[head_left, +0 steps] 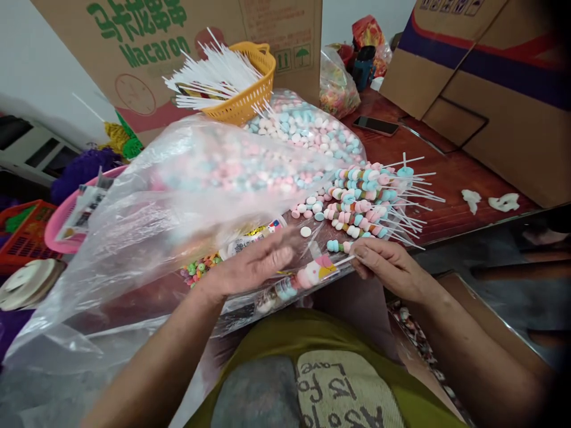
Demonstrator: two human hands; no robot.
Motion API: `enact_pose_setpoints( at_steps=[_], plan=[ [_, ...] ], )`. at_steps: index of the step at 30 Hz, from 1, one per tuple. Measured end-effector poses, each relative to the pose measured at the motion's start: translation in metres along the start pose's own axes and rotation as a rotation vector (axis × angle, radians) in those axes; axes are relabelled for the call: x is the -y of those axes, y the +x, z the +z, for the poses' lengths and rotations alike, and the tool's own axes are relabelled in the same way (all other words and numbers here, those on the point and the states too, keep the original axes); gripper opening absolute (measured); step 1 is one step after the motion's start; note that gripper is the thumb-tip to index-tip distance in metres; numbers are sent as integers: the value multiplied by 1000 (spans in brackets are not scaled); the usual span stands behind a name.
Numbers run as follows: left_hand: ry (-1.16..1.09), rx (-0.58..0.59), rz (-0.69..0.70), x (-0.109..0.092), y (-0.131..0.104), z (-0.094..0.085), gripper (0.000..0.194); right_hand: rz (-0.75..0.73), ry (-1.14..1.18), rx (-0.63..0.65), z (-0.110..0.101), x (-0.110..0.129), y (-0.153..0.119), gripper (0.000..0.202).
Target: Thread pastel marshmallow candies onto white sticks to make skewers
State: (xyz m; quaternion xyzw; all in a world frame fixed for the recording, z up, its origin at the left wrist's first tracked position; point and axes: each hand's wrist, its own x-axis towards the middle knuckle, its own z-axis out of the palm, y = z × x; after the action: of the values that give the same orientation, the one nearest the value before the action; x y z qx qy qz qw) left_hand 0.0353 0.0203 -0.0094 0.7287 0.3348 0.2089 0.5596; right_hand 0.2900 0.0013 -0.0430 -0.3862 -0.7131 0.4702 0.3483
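My right hand [387, 265] pinches the white stick of a wrapped candy skewer [292, 284], whose pink, blue and white sweets slant down to the left in a clear printed sleeve. Just above that skewer, my left hand [256, 261] is open, fingers stretched out and slightly blurred. Whether its palm touches the wrapper I cannot tell. Beyond my right hand lies a pile of unwrapped candy skewers [357, 208], sticks pointing right. Loose sweets [307, 208] are scattered beside the pile. Printed wrappers [250, 239] and small coloured candies [198, 268] lie behind my left hand.
A large clear bag [178, 178] of pastel sweets covers much of the red table [428, 202]. On it rests a yellow basket [241, 89] of white sticks. Cardboard boxes [491, 107] stand behind and right. A phone [375, 125] and a pink basket [66, 238] are nearby.
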Motion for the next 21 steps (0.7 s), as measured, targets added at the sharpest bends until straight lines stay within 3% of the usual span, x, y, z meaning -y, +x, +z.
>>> enact_pose_setpoints(
  at_steps=[3, 6, 9, 13, 17, 21],
  plan=[
    [-74, 181, -117, -3, -14, 2, 31, -17, -8, 13, -3, 7, 1, 37],
    [-394, 223, -324, -2, -21, 28, 25, -45, -108, 38, 1, 13, 6, 36],
    [-638, 121, -453, 2, -24, 52, 28, -69, -176, 31, 7, 19, 10, 35],
    [-709, -45, -451, 3, -24, 66, 36, -56, -204, 49, 20, 16, 16, 37],
    [-540, -184, -461, 4, -22, 66, 41, 37, -90, 26, 35, 8, 21, 40],
    [-253, -363, -344, 7, -19, 58, 39, 127, 147, 14, 52, 8, 20, 30]
  ],
)
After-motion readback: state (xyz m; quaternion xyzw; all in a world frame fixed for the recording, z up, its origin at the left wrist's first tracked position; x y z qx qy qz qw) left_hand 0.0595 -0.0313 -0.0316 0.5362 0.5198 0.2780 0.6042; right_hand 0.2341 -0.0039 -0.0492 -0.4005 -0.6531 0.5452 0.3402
